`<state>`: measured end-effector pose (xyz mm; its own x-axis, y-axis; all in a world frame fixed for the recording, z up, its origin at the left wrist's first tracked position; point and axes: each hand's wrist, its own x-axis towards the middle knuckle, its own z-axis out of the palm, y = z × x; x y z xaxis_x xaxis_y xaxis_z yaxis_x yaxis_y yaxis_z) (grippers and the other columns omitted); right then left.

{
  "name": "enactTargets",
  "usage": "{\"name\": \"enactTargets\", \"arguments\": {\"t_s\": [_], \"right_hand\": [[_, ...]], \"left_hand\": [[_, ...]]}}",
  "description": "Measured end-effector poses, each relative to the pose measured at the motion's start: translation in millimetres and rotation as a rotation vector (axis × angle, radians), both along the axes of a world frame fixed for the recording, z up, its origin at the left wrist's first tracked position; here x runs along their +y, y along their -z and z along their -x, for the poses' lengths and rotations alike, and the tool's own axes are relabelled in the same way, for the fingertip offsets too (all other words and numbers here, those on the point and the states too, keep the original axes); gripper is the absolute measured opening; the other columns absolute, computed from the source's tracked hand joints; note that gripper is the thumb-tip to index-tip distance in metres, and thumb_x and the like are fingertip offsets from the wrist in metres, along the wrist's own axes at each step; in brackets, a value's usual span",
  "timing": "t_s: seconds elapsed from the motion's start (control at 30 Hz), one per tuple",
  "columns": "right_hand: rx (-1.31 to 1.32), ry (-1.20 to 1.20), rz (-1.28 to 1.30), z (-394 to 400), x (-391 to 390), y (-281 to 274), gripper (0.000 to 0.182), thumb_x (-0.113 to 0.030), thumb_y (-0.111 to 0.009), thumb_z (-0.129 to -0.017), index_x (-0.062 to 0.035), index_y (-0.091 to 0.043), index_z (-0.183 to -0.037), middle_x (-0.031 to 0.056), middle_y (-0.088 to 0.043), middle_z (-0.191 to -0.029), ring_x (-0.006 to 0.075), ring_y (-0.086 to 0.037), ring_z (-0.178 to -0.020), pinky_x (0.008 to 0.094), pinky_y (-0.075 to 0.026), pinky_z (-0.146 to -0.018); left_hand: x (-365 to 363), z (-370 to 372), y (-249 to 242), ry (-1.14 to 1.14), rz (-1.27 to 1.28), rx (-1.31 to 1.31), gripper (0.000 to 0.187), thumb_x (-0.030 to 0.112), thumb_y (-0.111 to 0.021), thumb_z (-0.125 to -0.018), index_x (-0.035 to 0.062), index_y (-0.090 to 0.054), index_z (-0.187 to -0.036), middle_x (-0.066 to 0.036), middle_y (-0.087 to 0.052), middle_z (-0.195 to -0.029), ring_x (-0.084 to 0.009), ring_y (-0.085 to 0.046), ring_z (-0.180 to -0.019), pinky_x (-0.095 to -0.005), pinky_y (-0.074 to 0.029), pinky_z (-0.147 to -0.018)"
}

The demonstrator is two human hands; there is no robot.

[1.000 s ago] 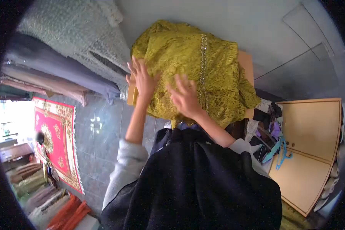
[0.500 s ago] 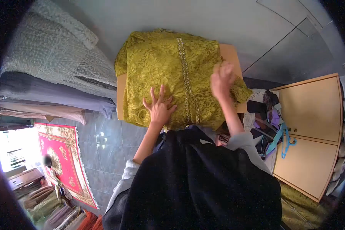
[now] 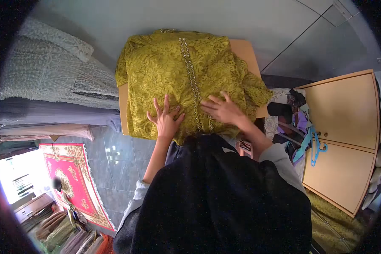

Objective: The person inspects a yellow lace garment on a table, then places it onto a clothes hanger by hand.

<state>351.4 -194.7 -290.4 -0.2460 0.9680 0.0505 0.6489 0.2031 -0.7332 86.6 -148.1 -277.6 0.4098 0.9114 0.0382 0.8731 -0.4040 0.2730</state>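
Observation:
A mustard-yellow lace garment [image 3: 156, 67] with a beaded trim [image 3: 191, 76] down its middle lies spread over a light wooden table [image 3: 252, 59]. My left hand [image 3: 166, 122] rests on its lower left part, fingers spread. To the right of the trim, my right hand [image 3: 224, 111] is over the lace with its fingers apart, slightly blurred. One sleeve [image 3: 258, 89] reaches out to the right over the table's edge. Neither hand grips the cloth.
Grey and mauve garments [image 3: 51, 67] hang at the left. A wooden cabinet [image 3: 343, 114] stands at the right, a blue hanger [image 3: 318, 148] beside its doors. On the tiled floor [image 3: 118, 169] lies a red patterned rug [image 3: 74, 178]. Folded fabrics [image 3: 67, 228] are at the lower left.
My right hand has come down and left from the sleeve side to the lace near the trim, its fingers now spread. My left hand stays on the garment. The whole view has shifted slightly.

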Motion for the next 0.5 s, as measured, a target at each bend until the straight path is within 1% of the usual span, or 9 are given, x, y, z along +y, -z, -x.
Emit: {"name": "enactTargets", "arguments": {"t_s": [0.03,0.07,0.13,0.2,0.27,0.33,0.4,0.47,0.5], "right_hand": [[0.464,0.191,0.428,-18,1,12,0.043,-0.023,-0.050,-0.089,-0.0070,-0.038,-0.127,0.0217,-0.033,-0.137,0.0255,-0.030,-0.130,0.0456,-0.030,-0.100],[0.014,0.532,0.232,-46,0,25,0.055,-0.029,-0.045,-0.093,-0.0144,-0.021,-0.140,0.0183,-0.023,-0.144,0.0273,-0.023,-0.133,0.0466,-0.030,-0.100],[-0.969,0.793,-0.113,-108,-9,58,0.047,-0.030,-0.041,-0.094,-0.0179,-0.030,-0.138,0.0182,-0.021,-0.144,0.0311,-0.019,-0.134,0.0507,-0.032,-0.096],[-0.730,1.086,-0.014,-112,-19,19,0.038,-0.031,-0.042,-0.094,-0.0181,-0.046,-0.130,0.0172,-0.017,-0.146,0.0361,-0.015,-0.134,0.0555,-0.025,-0.100],[-0.622,0.968,-0.303,-115,-39,29,0.033,-0.034,-0.044,-0.093,-0.0173,-0.059,-0.117,0.0167,-0.020,-0.145,0.0403,-0.014,-0.133,0.0599,-0.019,-0.100],[-0.670,0.893,-0.165,-73,-53,2,0.030,-0.037,-0.049,-0.090,-0.0166,-0.068,-0.102,0.0159,-0.029,-0.142,0.0391,-0.018,-0.133,0.0629,-0.021,-0.096],[-0.593,0.900,-0.206,-59,-71,14,0.029,-0.038,-0.054,-0.087,-0.0153,-0.071,-0.095,0.0128,-0.029,-0.143,0.0390,-0.019,-0.132,0.0633,-0.017,-0.095],[-0.475,1.022,-0.156,-35,-84,19,0.027,-0.038,-0.059,-0.084,-0.0155,-0.072,-0.092,0.0112,-0.029,-0.143,0.0390,-0.018,-0.132,0.0620,-0.009,-0.098],[-0.480,1.022,-0.152,-32,-90,26,0.027,-0.038,-0.059,-0.084,-0.0155,-0.072,-0.092,0.0112,-0.029,-0.143,0.0390,-0.018,-0.132,0.0620,-0.009,-0.098]], "left_hand": [[0,1,1,0.003,-0.003,-0.004,0.033,0.044,-0.063,-0.074,0.0263,-0.068,-0.102,0.001,-0.020,-0.148,-0.0343,-0.004,-0.137,-0.0671,-0.003,-0.095],[-1,1,1,0.002,0.005,-0.004,0.033,0.044,-0.063,-0.074,0.0263,-0.068,-0.102,0.001,-0.020,-0.148,-0.0343,-0.004,-0.137,-0.0671,-0.003,-0.095],[0,-3,1,-0.009,-0.013,0.006,0.032,0.044,-0.063,-0.074,0.0258,-0.068,-0.100,0.000,-0.020,-0.148,-0.0343,-0.003,-0.137,-0.0678,-0.004,-0.095],[-1,-10,-8,-0.013,0.029,0.013,0.031,0.040,-0.065,-0.072,0.0247,-0.068,-0.099,-0.001,-0.021,-0.147,-0.0354,-0.004,-0.137,-0.0686,-0.004,-0.095],[-4,-20,-19,-0.006,0.053,-0.006,0.032,0.035,-0.065,-0.070,0.0231,-0.068,-0.099,-0.003,-0.022,-0.147,-0.0366,-0.004,-0.136,-0.0695,-0.003,-0.095],[-7,-34,-24,0.094,0.057,-0.052,0.042,0.033,-0.065,-0.068,0.0232,-0.063,-0.108,-0.006,-0.021,-0.147,-0.0370,-0.004,-0.136,-0.0693,-0.002,-0.096],[-14,-51,-22,0.228,0.031,-0.085,0.049,0.034,-0.065,-0.070,0.0257,-0.056,-0.118,-0.005,-0.017,-0.148,-0.0363,-0.004,-0.136,-0.0686,-0.003,-0.097],[-14,-66,-9,0.433,-0.020,-0.122,0.047,0.031,-0.064,-0.073,0.0279,-0.055,-0.119,-0.004,-0.015,-0.149,-0.0348,-0.006,-0.137,-0.0689,-0.006,-0.097],[-15,-76,-5,0.493,-0.031,-0.056,0.041,0.026,-0.062,-0.076,0.0295,-0.057,-0.116,-0.004,-0.015,-0.148,-0.0326,-0.006,-0.137,-0.0695,-0.009,-0.096]]}}
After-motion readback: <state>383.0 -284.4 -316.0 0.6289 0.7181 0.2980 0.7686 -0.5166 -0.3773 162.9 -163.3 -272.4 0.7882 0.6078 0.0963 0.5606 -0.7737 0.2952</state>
